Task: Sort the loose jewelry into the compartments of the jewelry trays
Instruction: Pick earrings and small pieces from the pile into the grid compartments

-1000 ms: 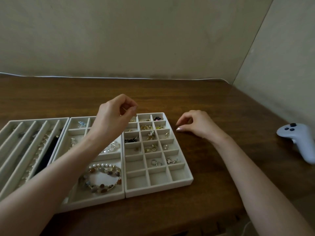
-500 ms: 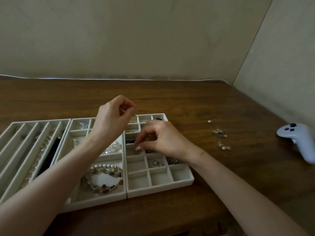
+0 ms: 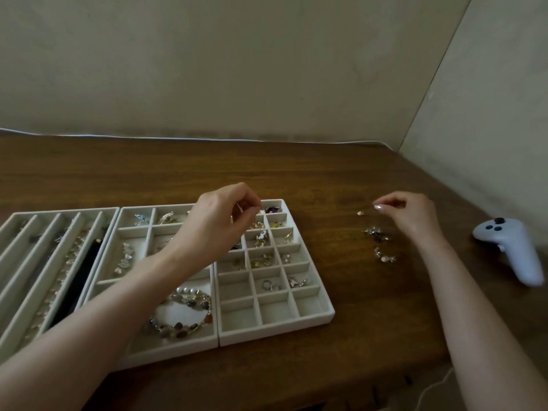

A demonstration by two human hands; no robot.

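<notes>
Three pale jewelry trays lie side by side: a long-slot tray [image 3: 63,209], a middle tray [image 3: 178,350] with a beaded bracelet [image 3: 181,315], and a small-grid tray [image 3: 326,317] with earrings and rings in several cells. My left hand [image 3: 219,221] hovers over the grid tray's far left corner, thumb and forefinger pinching what looks like a thin small jewelry piece. My right hand [image 3: 412,215] hovers over the table right of the trays, fingers loosely curled and holding nothing, its forefinger tip just beside a tiny gold piece [image 3: 361,213]. Two more loose clusters [image 3: 376,234] [image 3: 385,256] lie nearer.
A white game controller [image 3: 510,247] lies at the far right on the wooden table [image 3: 326,173]. Walls close off the back and the right side. The table's front edge runs just below the trays.
My right hand left the grid tray and swung right, back over the loose jewelry on the table. My left hand stayed pinched above the tray's far corner.
</notes>
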